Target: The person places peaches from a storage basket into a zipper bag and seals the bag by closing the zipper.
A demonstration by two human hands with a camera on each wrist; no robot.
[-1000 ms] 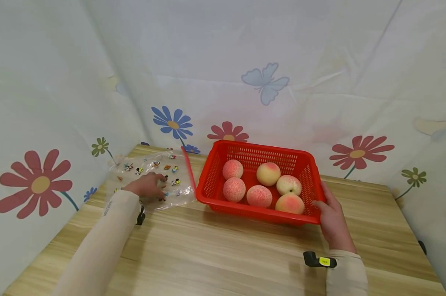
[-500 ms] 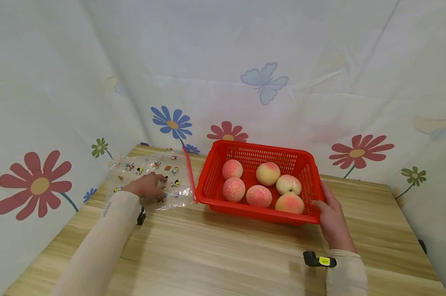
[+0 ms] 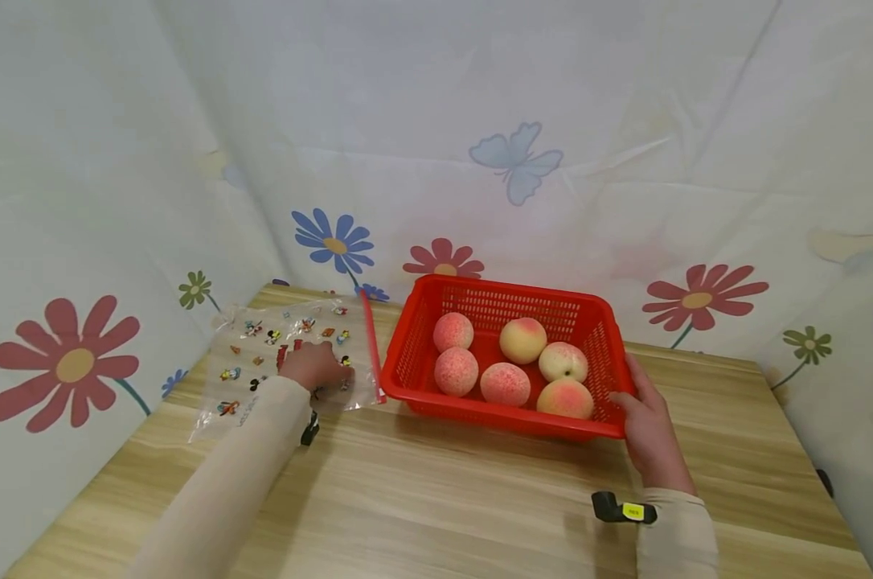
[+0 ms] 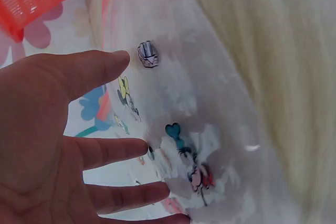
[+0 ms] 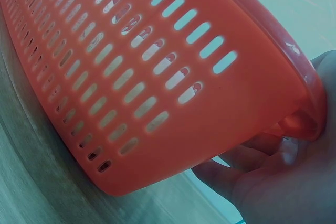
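A clear plastic zip bag (image 3: 263,346) printed with small cartoon figures lies flat at the left, its pink zip edge (image 3: 371,346) beside the basket. My left hand (image 3: 313,368) is over the bag. In the left wrist view its fingers (image 4: 123,150) are spread and fairly straight, their tips at the film. A red plastic basket (image 3: 473,404) with slotted walls holds several peaches (image 3: 505,384). At the basket's right end my right hand (image 3: 649,426) grips the rim, thumb on top. In the right wrist view its fingers (image 5: 220,174) curl under the rim.
All of this is on a wood-grain table (image 3: 407,498). A pale curtain (image 3: 379,121) printed with flowers and a butterfly hangs behind the table and along both sides.
My left hand has moved right across the bag, uncovering more of its printed left part. The right hand and the basket have stayed in place.
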